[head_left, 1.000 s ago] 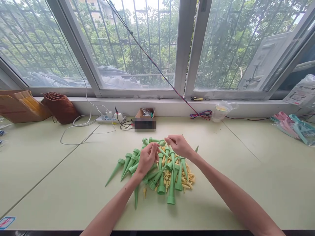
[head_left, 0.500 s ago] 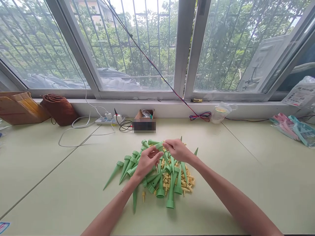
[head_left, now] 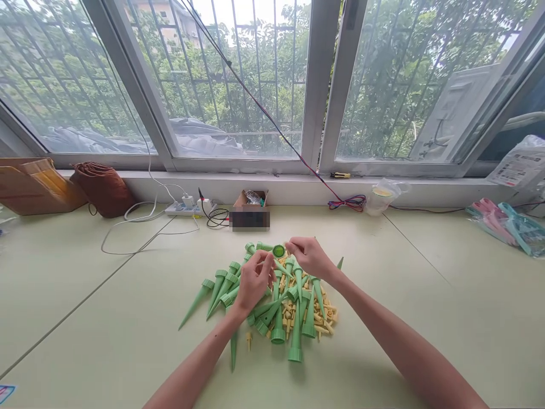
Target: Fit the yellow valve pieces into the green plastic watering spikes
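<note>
Between the thumb and fingers of my left hand (head_left: 255, 278) is a green plastic watering spike (head_left: 279, 251), its round open end facing me. Just right of that opening, my right hand (head_left: 310, 258) is closed in a pinch; whatever its fingertips hold is too small and hidden to make out. Under both hands lies a pile of similar green spikes (head_left: 294, 335), tapered with ribbed collars. Small yellow plastic fittings (head_left: 327, 318) are heaped among them, and a lone yellow fitting (head_left: 249, 341) lies at the pile's near left.
Behind the pile stands a small open box (head_left: 250, 218). A power strip (head_left: 179, 210) with cables is at the back left, near a brown pouch (head_left: 102, 190) and a cardboard box (head_left: 36, 187). Bagged pink and teal items (head_left: 511, 224) lie at the far right of the table (head_left: 128, 318).
The held spike has turned so its open end faces me instead of showing its side. My right hand has shifted slightly up and right.
</note>
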Demonstrator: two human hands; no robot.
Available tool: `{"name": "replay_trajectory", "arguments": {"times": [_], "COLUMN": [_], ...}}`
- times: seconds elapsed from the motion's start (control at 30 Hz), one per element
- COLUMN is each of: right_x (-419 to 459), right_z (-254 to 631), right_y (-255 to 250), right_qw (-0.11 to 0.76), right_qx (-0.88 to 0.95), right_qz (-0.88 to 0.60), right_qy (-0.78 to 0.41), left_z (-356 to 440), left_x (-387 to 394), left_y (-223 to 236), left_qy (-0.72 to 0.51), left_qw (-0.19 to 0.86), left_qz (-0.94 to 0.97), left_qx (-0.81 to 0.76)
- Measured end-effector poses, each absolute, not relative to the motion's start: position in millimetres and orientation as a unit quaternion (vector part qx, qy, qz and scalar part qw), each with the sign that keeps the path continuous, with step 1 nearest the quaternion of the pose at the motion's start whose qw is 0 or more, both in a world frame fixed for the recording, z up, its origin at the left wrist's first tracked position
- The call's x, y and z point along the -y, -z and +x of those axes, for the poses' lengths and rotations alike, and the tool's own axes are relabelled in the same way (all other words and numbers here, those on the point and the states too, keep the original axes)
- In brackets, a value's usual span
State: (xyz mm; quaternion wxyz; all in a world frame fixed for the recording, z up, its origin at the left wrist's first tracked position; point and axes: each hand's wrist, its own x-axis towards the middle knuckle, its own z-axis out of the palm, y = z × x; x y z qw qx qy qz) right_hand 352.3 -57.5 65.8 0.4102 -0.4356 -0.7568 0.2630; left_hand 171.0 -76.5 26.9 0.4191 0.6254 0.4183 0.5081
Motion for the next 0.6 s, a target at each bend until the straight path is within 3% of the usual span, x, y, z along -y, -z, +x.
{"name": "replay_trajectory", "arguments": {"times": [0.17,0.33,0.47,0.6], "right_x": [60.3,62.5,61.4,61.0], "right_z": [353.0,352.7,352.7,351.1], "right_y": [-66.5,-66.9,-65.2,-62.0], "right_qw": [0.348,0.336,0.34,0.332], "right_qx": [0.79,0.801,0.805,0.805], "right_qz": [-0.401,-0.397,-0.401,-0.429], "right_qy": [-0.305,-0.297,-0.274,-0.239], "left_z": [169.8,168.7,167.4,165.3], "left_x": [74.3,72.6,73.2,73.5], "left_y": [-30.0,-27.5,-24.7,-20.3], "left_qy": [-0.417,-0.393,-0.393,-0.444], "left_qw": [0.586,0.613,0.558,0.358], "left_qz": [0.574,0.574,0.629,0.722], "left_qx": [-0.392,-0.374,-0.372,-0.392]}}
